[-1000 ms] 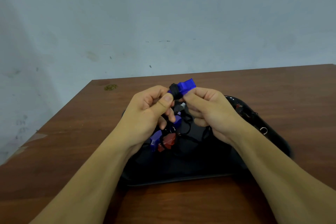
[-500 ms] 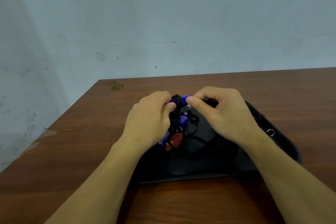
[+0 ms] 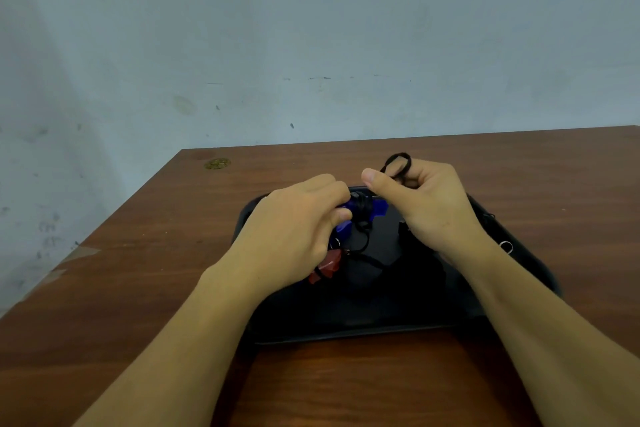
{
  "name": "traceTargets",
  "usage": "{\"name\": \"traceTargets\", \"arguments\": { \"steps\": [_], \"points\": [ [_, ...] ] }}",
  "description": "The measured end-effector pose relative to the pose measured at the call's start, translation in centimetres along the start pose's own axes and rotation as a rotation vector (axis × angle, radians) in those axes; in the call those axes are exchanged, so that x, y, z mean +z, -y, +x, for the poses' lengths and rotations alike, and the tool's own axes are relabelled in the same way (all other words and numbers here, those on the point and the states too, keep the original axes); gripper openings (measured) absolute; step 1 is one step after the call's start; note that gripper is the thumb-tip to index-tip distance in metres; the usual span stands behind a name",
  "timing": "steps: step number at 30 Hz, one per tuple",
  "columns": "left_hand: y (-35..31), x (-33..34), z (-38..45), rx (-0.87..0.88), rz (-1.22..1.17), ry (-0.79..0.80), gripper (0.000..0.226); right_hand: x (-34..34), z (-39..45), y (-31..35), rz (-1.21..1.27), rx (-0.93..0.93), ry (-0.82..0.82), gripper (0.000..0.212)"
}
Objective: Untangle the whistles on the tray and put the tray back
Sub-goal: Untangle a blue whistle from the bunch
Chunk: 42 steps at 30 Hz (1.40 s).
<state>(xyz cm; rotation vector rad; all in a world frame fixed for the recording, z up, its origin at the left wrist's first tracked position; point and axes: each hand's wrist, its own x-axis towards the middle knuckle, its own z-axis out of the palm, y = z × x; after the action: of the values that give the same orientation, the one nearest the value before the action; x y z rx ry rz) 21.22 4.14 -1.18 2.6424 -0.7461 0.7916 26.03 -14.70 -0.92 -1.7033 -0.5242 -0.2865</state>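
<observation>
Brown wooden bench carries a black plastic tray, both hands over it. L hand has a curled grip on the blue plastic whistle w/ black cord wound round it; a red whistle lies just below. R hand pinches a black cord loop above the tray's far edge.

Whistles on tray (on table)

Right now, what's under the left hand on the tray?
Under the left hand: a blue whistle wound with black cord in its grip, and a red whistle poking out below on the black tray. The hand hides whatever else lies beneath.
</observation>
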Motion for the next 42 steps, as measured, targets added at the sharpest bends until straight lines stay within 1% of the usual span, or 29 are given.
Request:
{"name": "traceTargets", "arguments": {
  "steps": [3, 6, 9, 11, 12, 14, 15, 17, 19, 21, 24, 27, 29, 32, 37, 40, 42],
  "points": [
    [-0.1, 0.1, 0.1, 0.035, 0.008, -0.070, 0.029, 0.2, 0.0, -0.1, 0.091, 0.118, 0.050, 0.029],
    [-0.1, 0.2, 0.1, 0.046, 0.033, -0.127, 0.027, 0.1, -0.2, 0.1, 0.252, 0.246, 0.155, 0.023],
    [-0.1, 0.2, 0.2, 0.054, 0.120, -0.172, 0.025, 0.1, -0.2, 0.3, 0.393, 0.258, 0.166, 0.023],
    [-0.1, 0.4, 0.2, 0.019, 0.090, -0.177, 0.022, 0.1, -0.2, 0.3, 0.405, 0.220, 0.139, 0.022],
    [-0.1, 0.5, 0.1, -0.023, 0.009, -0.175, 0.019, 0.2, -0.1, 0.2, 0.389, 0.191, 0.122, 0.021],
    [-0.4, 0.5, 0.0, -0.164, -0.255, -0.159, 0.014, 0.3, -0.1, 0.1, 0.347, 0.121, 0.078, 0.020],
    [-0.6, 0.4, 0.1, -0.256, -0.408, -0.137, 0.016, 0.3, -0.1, 0.1, 0.324, 0.084, 0.058, 0.019],
    [-1.2, 0.3, 0.3, -0.408, -0.664, -0.086, 0.028, 0.5, -0.2, 0.2, 0.293, 0.018, 0.034, 0.018],
    [-1.6, 0.4, 0.4, -0.428, -0.767, -0.029, 0.034, 0.7, -0.3, 0.5, 0.254, -0.031, 0.032, 0.018],
    [-1.6, 0.4, 0.3, -0.380, -0.733, -0.011, 0.028, 0.9, -0.4, 0.6, 0.214, -0.059, 0.034, 0.018],
    [-1.2, 0.4, 0.1, -0.306, -0.583, -0.054, 0.023, 0.7, -0.4, 0.5, 0.179, -0.105, 0.046, 0.021],
    [-1.1, 0.7, 0.0, -0.256, -0.470, -0.082, 0.016, 0.6, -0.2, 0.3, 0.225, -0.061, 0.070, 0.021],
    [-1.3, 0.8, 0.0, -0.268, -0.425, -0.088, 0.020, 0.8, -0.3, 0.3, 0.259, -0.023, 0.066, 0.020],
    [-1.5, 1.0, 0.0, -0.294, -0.394, -0.123, 0.026, 0.9, -0.3, 0.1, 0.246, -0.016, 0.009, 0.019],
    [-1.7, 1.1, 0.2, -0.351, -0.581, -0.220, 0.019, 0.9, 0.1, 0.2, 0.313, 0.014, -0.096, 0.022],
    [-2.2, 1.4, 0.4, -0.386, -0.790, -0.282, 0.021, 1.0, 0.1, -0.2, 0.344, 0.030, -0.124, 0.022],
    [-2.5, 1.2, 0.5, -0.398, -0.859, -0.322, 0.020, 1.2, 0.0, -0.2, 0.372, 0.045, -0.128, 0.021]
  ]
}}
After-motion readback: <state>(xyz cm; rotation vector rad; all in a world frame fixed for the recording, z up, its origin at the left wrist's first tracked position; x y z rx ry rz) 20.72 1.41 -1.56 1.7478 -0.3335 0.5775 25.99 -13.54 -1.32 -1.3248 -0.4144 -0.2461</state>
